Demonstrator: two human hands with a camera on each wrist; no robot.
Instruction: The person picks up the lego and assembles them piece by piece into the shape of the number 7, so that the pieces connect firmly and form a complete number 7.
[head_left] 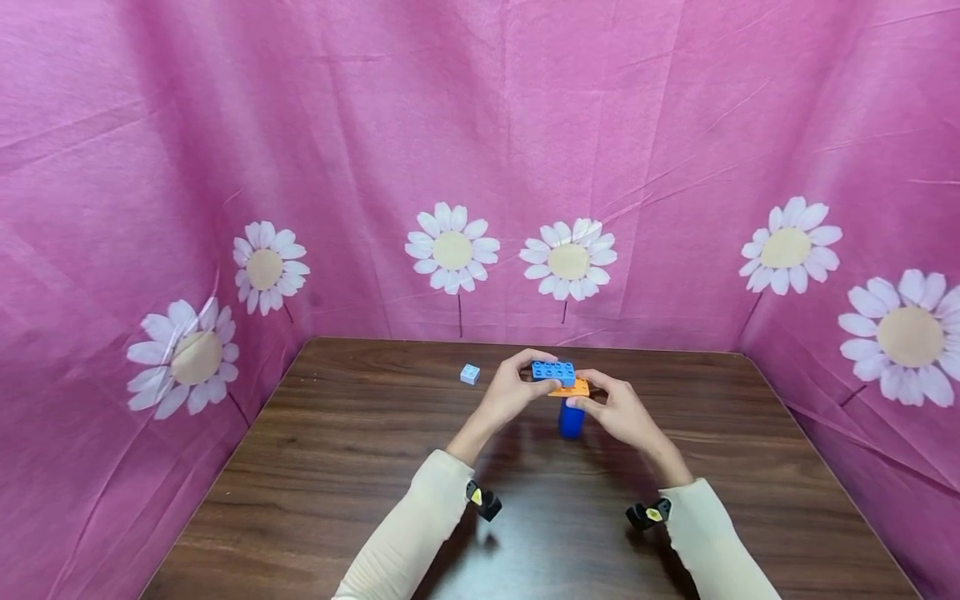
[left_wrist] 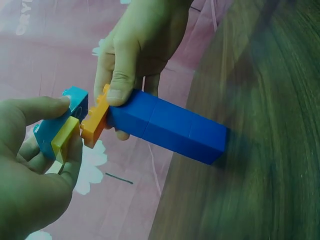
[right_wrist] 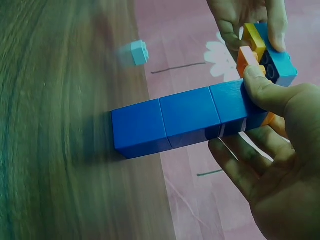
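A tower of stacked dark blue bricks [right_wrist: 190,117] stands upright on the table, with an orange brick [left_wrist: 94,122] on its top. My right hand [head_left: 621,412] grips the tower's upper end, thumb on one side and fingers on the other. Just above, my left hand [head_left: 508,393] pinches a blue eight-stud brick [head_left: 553,372] between thumb and fingers. A yellow brick [left_wrist: 65,139] sits under part of that blue brick. In the right wrist view the hollow underside of the blue brick faces the orange brick's studs, very close; whether they touch I cannot tell.
A small light blue brick [head_left: 469,374] lies on the brown wooden table [head_left: 360,467], left of my hands near the back. Behind and on both sides hangs a pink cloth [head_left: 337,167] printed with white daisies.
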